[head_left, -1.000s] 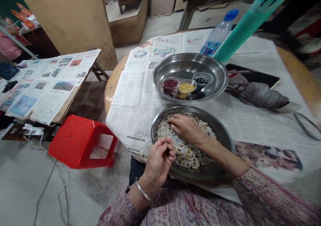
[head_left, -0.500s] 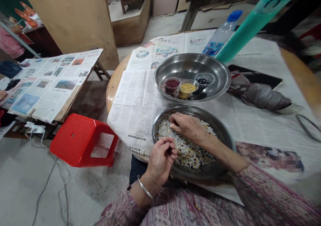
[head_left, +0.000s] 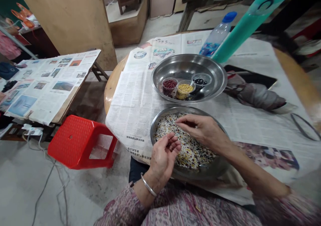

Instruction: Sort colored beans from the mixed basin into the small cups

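A steel basin [head_left: 153, 132] in front of me holds white grains mixed with yellow and dark beans [head_left: 193, 154]. My left hand [head_left: 164, 152], with a silver bangle at its wrist, is cupped over the basin's left side, its fingers curled inward; what lies in the palm is hidden. Over the middle of the mix, my right hand [head_left: 200, 127] holds thumb and fingers together in a pinch, and anything between them is too small to make out. Behind, a second steel basin [head_left: 213, 69] contains clear cups of red beans [head_left: 169, 84], yellow beans [head_left: 185, 88] and black beans [head_left: 200, 81].
Newspaper [head_left: 127, 109] covers the round table. A water bottle [head_left: 217, 35] and a green long-handled object [head_left: 250, 25] rise behind the far basin. A folded grey umbrella [head_left: 260, 95] lies right. A red stool [head_left: 77, 140] and cables [head_left: 47, 182] are on the left floor.
My right hand has lifted from the grains and drawn back to the right, its fingers now pinched. My left hand stays cupped, its fingers slightly less curled.
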### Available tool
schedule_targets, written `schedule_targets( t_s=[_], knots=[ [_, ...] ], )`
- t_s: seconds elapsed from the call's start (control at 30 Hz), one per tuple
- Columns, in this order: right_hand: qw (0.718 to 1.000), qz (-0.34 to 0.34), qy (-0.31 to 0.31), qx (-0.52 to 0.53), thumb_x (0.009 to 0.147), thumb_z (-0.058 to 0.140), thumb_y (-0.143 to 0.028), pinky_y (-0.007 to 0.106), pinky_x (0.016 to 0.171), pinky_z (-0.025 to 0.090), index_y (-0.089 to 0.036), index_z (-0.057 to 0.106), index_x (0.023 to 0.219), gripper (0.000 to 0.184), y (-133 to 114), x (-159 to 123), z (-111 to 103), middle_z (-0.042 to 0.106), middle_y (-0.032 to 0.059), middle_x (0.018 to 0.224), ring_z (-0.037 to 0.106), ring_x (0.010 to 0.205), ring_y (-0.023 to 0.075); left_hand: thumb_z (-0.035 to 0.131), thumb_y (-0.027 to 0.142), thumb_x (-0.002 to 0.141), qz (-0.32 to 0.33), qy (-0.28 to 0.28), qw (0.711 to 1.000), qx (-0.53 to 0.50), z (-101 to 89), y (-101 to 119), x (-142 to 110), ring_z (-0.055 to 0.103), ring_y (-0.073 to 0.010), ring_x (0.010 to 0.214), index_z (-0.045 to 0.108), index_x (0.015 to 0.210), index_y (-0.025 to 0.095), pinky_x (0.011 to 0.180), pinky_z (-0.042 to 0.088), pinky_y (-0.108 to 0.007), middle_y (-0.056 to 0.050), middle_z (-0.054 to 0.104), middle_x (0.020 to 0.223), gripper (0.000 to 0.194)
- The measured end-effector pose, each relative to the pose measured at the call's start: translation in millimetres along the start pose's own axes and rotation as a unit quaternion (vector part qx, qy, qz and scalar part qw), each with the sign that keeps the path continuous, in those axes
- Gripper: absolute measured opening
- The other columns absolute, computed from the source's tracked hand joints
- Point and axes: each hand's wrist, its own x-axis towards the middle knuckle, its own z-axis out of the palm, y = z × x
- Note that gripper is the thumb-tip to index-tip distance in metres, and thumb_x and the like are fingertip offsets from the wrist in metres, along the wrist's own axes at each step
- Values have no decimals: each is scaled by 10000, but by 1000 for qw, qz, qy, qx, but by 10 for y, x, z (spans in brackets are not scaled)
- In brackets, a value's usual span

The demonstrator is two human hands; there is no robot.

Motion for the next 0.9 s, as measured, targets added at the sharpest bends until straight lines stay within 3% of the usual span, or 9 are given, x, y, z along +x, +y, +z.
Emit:
schedule_targets(
  t_s=[0.07,0.17,0.33,0.57,0.7,0.9],
  knots=[
    [997,-5,25,-76,889,524,-281,336,744,524,-201,738,906,229,151,129,73,764,72,906,697,798,217,692,210,856,-7,7,1000,-3,-21,-2,1,608,-97,710,718,900,76,707,498,-203,-67,651,828,143],
    [982,-29,16,-184,906,487,-219,336,780,500,-169,738,962,261,334,275,211,757,109,982,693,867,234,675,204,865,-14,-3,1000,-5,-64,-6,0,609,-93,709,718,923,64,681,494,-191,-66,644,827,157],
    [958,-36,-32,-281,947,454,-200,311,696,433,-167,727,961,276,364,361,322,732,110,968,667,836,218,700,216,841,-24,-8,1000,9,-78,-13,6,600,-96,695,717,924,63,663,489,-195,-61,640,810,175],
    [946,-33,-66,-316,946,464,-227,313,684,401,-166,712,928,256,319,409,313,723,114,942,646,821,214,720,229,822,-27,-3,999,17,-45,-3,-6,591,-98,702,721,917,65,670,479,-199,-61,634,810,190],
    [948,-5,-58,-313,931,480,-242,323,679,408,-168,724,962,257,290,379,310,733,111,975,659,839,224,738,236,810,-27,-3,999,23,-39,1,-22,587,-100,708,720,914,79,675,475,-204,-58,635,814,189],
    [951,-17,-45,-304,943,459,-241,314,674,401,-167,723,927,275,193,355,350,727,104,940,660,828,213,781,263,776,-24,-6,999,32,-44,-2,-27,584,-101,717,721,908,91,680,473,-207,-54,636,816,225]
  ],
)
